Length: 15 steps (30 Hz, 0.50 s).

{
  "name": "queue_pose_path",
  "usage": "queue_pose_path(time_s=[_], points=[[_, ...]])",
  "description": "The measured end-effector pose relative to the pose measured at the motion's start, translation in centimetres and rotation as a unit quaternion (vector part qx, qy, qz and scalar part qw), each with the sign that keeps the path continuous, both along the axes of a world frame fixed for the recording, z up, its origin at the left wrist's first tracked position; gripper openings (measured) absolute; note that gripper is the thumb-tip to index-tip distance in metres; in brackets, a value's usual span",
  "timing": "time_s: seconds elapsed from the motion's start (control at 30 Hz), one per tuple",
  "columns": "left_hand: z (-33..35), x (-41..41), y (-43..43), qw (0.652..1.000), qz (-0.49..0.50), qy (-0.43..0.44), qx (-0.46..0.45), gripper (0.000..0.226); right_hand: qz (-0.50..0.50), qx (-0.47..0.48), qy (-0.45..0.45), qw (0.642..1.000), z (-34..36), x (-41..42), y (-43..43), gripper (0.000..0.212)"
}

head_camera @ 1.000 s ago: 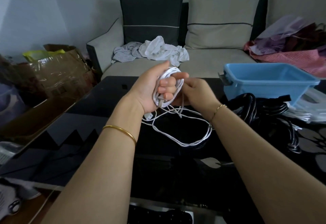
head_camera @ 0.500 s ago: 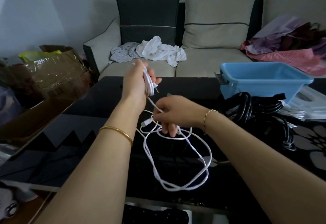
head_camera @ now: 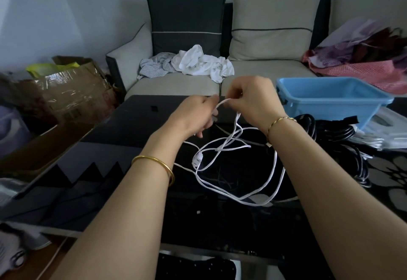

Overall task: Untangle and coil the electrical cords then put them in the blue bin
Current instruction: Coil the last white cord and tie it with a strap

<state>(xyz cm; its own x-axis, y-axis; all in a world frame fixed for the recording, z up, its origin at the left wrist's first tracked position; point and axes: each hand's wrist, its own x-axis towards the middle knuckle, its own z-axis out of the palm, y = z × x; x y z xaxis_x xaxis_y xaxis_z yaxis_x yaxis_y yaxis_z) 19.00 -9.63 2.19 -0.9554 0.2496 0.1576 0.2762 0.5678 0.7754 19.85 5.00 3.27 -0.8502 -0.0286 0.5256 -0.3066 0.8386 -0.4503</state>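
Dim, soft, greyish light fills the room, a pale sheen lies on the left of the glossy black glass surface, and wide-angle distortion bends the edges around it.

Home living room: beige sofa with a dark cushion, crumpled laundry on its seat, clothes heap at its right end, glossy black coffee table in front, taped cardboard box left of it.

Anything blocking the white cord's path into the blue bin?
No cover on the blue bin. Black cords lie piled on the table between it and the white cord; lifting over should clear them.
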Motion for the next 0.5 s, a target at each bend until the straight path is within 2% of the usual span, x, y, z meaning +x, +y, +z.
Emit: queue_pose_path(time_s=[0.07,0.17,0.23,0.3,0.37,0.43,0.5], points=[[0.5,0.8,-0.3,0.996,-0.046,-0.071,0.02,0.057,0.007,-0.034,0.007,0.999,-0.5,-0.3,0.1,0.011],[0.7,1.1,-0.9,0.989,-0.099,-0.108,0.031,0.05,0.013,-0.074,-0.018,0.997,-1.6,-0.7,0.0,0.015],[0.8,0.7,-1.2,0.989,-0.079,-0.101,0.079,0.045,0.023,-0.109,-0.064,0.992,-2.7,-1.2,0.1,0.018],[1.1,0.1,-1.8,0.984,-0.033,-0.095,0.148,0.044,0.051,-0.184,-0.12,0.974,-4.3,-1.5,0.2,0.02],[1.6,-0.4,-2.7,0.968,0.026,-0.1,0.23,0.044,0.087,-0.298,-0.19,0.931,-5.9,-1.6,0.4,0.019],[2.1,-0.7,-3.6,0.946,0.076,-0.104,0.299,0.045,0.109,-0.396,-0.278,0.869,-7.1,-1.7,0.7,0.024],[2.3,-0.7,-4.2,0.93,0.108,-0.103,0.335,0.046,0.081,-0.478,-0.357,0.798,-7.9,-1.8,0.9,0.032]])
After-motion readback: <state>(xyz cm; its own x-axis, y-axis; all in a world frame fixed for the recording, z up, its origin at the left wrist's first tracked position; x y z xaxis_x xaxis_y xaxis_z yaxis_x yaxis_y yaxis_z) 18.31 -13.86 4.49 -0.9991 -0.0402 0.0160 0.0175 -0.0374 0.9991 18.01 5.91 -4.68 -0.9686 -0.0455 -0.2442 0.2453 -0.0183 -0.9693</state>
